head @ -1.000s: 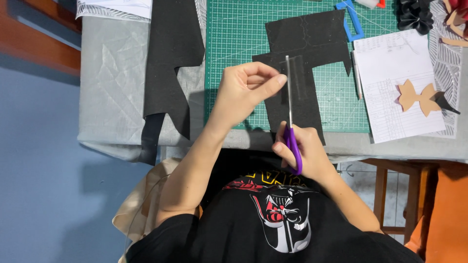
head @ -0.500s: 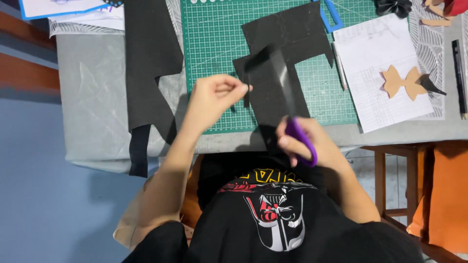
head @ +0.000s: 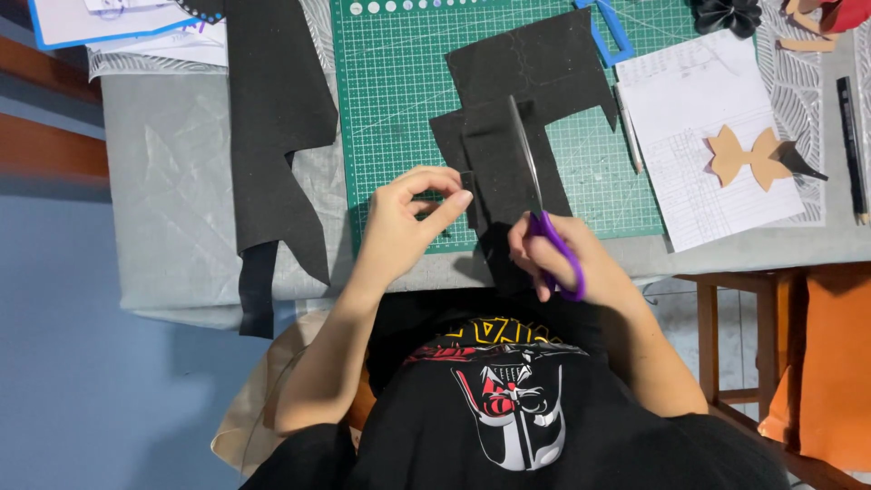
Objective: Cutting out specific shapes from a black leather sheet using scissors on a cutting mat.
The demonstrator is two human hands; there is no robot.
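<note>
Two hands at the near edge of the tabletop [head: 163, 181], which is covered in grey cloth. Right hand [head: 562, 263]: fingers clenched through the purple handles of a pair of scissors [head: 537, 195], blades pointing far, lying over a piece of black felt [head: 508, 168]; whether the blades are parted cannot be told. Left hand [head: 404, 222]: thumb and forefinger pinched on the left edge of that same black felt piece, other fingers curled. Felt piece sits just beyond both hands, over the near part of a green cutting mat [head: 399, 91].

Left of the mat: one long strip of black material [head: 272, 136], its tail hanging over the near edge of the tabletop. Far left corner: white papers with a blue border [head: 109, 23].

Right of the mat: one white ruled sheet [head: 689, 100] bearing a tan bow-shaped cutout [head: 748, 156], with a small black scrap touching its right side. Pencil [head: 629, 136] lying along the sheet's left edge. Black pen [head: 849, 150] further right.

Far edge: blue tool [head: 610, 32] on the mat; black pleated rosette [head: 726, 14] to its right.
</note>
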